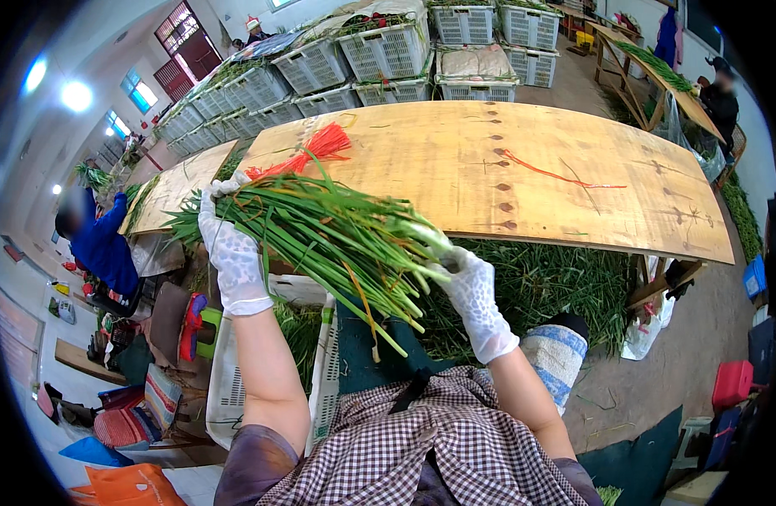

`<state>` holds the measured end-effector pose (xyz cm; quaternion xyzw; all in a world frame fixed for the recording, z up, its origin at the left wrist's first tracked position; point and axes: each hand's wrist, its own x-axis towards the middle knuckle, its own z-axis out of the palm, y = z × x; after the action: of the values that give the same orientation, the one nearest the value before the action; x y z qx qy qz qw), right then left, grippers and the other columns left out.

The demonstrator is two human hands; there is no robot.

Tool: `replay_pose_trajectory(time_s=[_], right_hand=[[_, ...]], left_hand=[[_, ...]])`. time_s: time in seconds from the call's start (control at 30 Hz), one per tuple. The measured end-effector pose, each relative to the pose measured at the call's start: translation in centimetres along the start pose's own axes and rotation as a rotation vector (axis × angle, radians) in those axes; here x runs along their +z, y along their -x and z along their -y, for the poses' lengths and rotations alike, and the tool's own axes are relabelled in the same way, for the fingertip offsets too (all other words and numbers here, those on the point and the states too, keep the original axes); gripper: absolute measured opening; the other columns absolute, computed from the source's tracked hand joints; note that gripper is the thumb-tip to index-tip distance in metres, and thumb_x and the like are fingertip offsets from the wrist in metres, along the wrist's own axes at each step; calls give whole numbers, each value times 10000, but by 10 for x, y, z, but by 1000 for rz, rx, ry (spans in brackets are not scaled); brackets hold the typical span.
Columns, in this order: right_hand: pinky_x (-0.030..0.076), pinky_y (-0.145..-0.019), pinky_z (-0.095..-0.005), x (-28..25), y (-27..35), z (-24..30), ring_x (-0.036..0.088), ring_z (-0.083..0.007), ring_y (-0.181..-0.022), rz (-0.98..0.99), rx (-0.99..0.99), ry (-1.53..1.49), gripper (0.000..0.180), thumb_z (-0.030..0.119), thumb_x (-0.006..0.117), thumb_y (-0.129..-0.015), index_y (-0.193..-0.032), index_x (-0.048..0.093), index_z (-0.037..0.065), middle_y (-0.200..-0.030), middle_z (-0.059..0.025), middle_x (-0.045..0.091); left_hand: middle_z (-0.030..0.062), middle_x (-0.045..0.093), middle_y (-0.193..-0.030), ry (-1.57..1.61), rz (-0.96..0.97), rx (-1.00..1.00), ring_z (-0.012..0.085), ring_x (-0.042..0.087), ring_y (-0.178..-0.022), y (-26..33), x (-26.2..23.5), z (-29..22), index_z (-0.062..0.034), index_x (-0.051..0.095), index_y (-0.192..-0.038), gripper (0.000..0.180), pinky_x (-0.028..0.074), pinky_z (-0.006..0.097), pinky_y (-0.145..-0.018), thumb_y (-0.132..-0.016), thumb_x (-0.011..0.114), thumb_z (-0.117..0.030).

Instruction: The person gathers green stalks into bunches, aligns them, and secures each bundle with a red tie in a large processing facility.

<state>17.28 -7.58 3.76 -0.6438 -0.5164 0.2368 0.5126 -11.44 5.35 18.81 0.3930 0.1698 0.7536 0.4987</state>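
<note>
A bunch of long green chive-like stalks [320, 228] lies across both my hands above the near edge of the wooden table. My left hand [229, 240], in a white patterned glove, is closed around its leafy end at the left. My right hand [472, 291], gloved alike, has its fingers closed on the pale stem ends at the right. One yellowed leaf [364, 308] hangs down from the bunch. Just behind it, a bundle of red plastic ties [312, 153] rests on the tabletop [405, 152]. A single red tie [552, 173] lies farther right.
Below the table's front edge is a heap of loose greens [523, 287]. A white crate [228, 379] stands at my left knee. Stacked white crates [388, 55] line the back. Two people [101, 240] [721, 105] sit at other tables, left and far right.
</note>
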Motion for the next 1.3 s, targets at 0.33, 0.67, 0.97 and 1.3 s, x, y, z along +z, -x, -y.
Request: replay_pose_trajectory(time_s=[0.33,0.67,0.97,1.3], right_hand=[[503,-813,-262,3,4,-14,633,-123,-872,309,211,-773,432,168,771,-818,-1199,642,9,-1033,-56,705],[509,-797,-253,-20,13,-15,650,-115,-849,155,226,-477,303,253,673,-901,-1054,709,-6,-940,-89,729],[518,-735,-263,6,12,22,627,-83,-777,357,188,-535,354,231,763,-819,-1047,693,-30,-887,-88,723],[491,-722,-273,-27,12,-72,613,-125,-734,58,436,-70,223,191,750,-793,-894,723,-6,-804,-68,711]], left_hand=[[188,603,-1093,273,271,-146,272,549,-1122,-4,-27,11,36,595,-959,178,445,404,-1022,-952,485,-103],[130,625,-1004,267,-47,-20,298,560,-1104,-10,-11,-7,-40,593,-864,217,427,487,-1033,-957,501,-213],[119,636,-905,262,42,-13,280,599,-986,-13,-6,6,-34,587,-810,216,476,429,-966,-943,509,-185],[120,590,-770,239,-234,3,287,600,-803,-29,27,-13,-52,509,-749,201,519,427,-871,-905,542,-174]])
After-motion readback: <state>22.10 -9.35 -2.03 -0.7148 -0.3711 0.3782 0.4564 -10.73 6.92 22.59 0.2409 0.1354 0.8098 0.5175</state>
